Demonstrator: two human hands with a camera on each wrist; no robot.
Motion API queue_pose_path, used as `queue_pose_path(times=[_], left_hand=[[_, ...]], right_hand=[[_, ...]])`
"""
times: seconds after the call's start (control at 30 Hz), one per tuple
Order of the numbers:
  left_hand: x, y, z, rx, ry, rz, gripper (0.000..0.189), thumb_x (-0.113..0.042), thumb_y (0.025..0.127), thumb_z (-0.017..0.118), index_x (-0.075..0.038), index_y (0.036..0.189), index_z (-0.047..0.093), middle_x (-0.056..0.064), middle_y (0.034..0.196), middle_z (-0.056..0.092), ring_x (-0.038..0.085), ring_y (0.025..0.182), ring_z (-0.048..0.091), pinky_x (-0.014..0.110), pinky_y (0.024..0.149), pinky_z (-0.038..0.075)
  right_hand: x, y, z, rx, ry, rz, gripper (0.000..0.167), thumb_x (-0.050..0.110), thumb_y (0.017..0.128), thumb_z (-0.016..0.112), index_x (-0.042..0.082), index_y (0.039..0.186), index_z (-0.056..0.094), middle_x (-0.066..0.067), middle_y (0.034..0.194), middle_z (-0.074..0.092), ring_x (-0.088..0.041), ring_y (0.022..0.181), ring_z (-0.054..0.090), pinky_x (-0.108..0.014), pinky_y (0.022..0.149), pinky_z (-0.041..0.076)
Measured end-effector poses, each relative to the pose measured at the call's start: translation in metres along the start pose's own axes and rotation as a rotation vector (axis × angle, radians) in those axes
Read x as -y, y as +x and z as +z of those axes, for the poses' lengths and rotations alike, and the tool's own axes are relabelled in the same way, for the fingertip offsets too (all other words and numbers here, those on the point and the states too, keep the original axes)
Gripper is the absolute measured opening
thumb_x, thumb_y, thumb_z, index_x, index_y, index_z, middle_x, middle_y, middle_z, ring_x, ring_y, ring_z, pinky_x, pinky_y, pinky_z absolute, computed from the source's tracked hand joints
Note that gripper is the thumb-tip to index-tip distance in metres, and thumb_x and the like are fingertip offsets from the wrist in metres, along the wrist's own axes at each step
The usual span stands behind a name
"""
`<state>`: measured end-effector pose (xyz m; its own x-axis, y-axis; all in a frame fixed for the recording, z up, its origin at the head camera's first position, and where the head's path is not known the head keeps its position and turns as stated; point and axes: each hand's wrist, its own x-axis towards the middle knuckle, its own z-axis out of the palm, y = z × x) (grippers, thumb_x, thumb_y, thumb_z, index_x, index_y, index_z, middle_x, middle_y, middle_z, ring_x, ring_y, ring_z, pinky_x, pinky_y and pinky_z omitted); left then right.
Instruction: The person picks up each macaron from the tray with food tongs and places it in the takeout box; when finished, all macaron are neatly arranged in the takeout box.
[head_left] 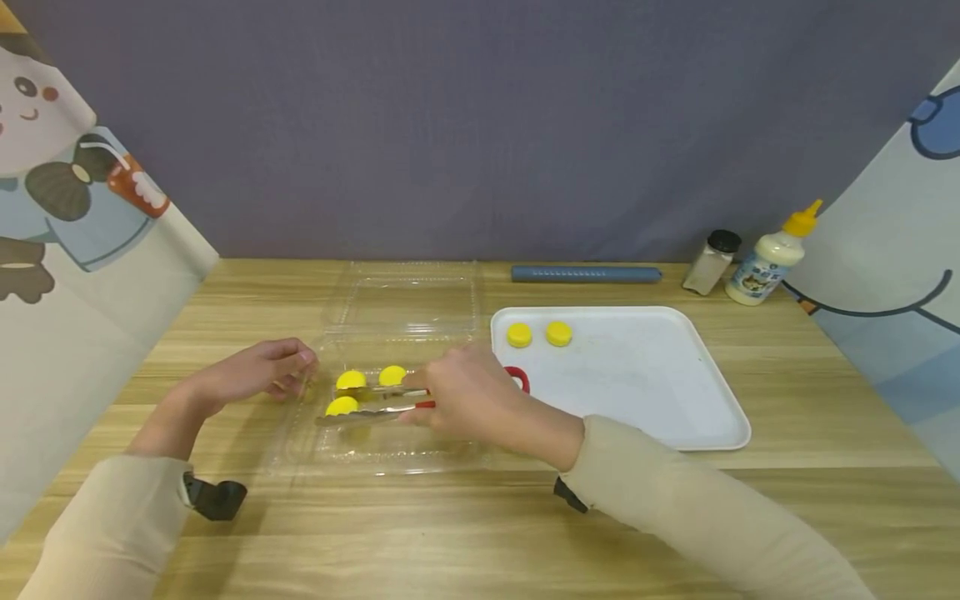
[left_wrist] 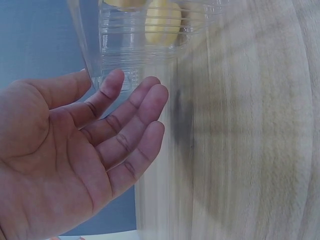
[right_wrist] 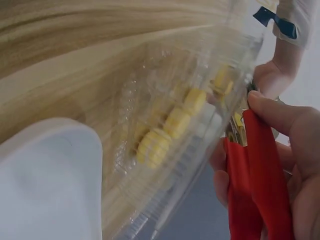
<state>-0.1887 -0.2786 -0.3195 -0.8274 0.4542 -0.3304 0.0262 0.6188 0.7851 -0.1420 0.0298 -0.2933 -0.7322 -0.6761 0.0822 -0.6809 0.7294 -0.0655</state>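
A hinged clear plastic container (head_left: 386, 462) lies with its lid (head_left: 405, 300) folded back. Inside its base are yellow macaron-like rounds (head_left: 392, 376), and one more round (head_left: 342, 406) lies between the ends of a pair of metal tongs (head_left: 378, 412). My right hand (head_left: 472, 392) grips the tongs by their red handles (right_wrist: 267, 185), above the container's right part. At the container's left edge is my left hand (head_left: 262, 371), palm turned inward. In the left wrist view, the thumb and index finger (left_wrist: 112, 82) pinch the container's edge while the other fingers are loosely bent.
A white tray (head_left: 637, 417) holding two yellow rounds (head_left: 558, 333) sits to the right. Behind it lies a blue-grey bar (head_left: 585, 274). A black-capped jar (head_left: 710, 262) and a yellow-tipped squeeze bottle (head_left: 772, 258) stand at the back right, near the wall.
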Motion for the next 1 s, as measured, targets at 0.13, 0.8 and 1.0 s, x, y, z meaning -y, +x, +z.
queue_pose_path(times=[0.13, 0.8, 1.0], left_hand=[[-0.001, 0.0, 0.0, -0.001, 0.003, -0.003, 0.034, -0.025, 0.113, 0.035, 0.005, 0.119, 0.052, 0.011, 0.099, 0.064, 0.023, 0.098, 0.06, 0.041, 0.087, 0.049], [-0.003, -0.001, -0.001, 0.001, 0.021, -0.008, 0.037, -0.026, 0.113, 0.036, 0.005, 0.122, 0.051, 0.014, 0.116, 0.06, 0.028, 0.106, 0.06, 0.047, 0.092, 0.05], [-0.002, -0.001, -0.001, 0.002, 0.025, 0.004, 0.037, -0.027, 0.113, 0.036, 0.005, 0.123, 0.051, 0.016, 0.119, 0.059, 0.027, 0.105, 0.059, 0.046, 0.091, 0.05]], right_hand=[[0.004, 0.002, 0.005, 0.04, -0.025, 0.018, 0.039, 0.053, 0.09, 0.074, 0.033, 0.123, 0.075, 0.011, 0.049, 0.033, -0.01, 0.056, 0.043, -0.029, 0.055, 0.034], [0.012, 0.009, 0.021, 0.023, 0.034, -0.019, 0.041, 0.052, 0.087, 0.077, 0.027, 0.119, 0.077, 0.009, 0.051, 0.027, -0.009, 0.05, 0.024, -0.023, 0.047, 0.02], [0.008, 0.006, 0.018, 0.045, 0.072, 0.003, 0.046, 0.053, 0.088, 0.077, 0.026, 0.125, 0.075, 0.01, 0.05, 0.031, -0.009, 0.051, 0.03, -0.024, 0.047, 0.023]])
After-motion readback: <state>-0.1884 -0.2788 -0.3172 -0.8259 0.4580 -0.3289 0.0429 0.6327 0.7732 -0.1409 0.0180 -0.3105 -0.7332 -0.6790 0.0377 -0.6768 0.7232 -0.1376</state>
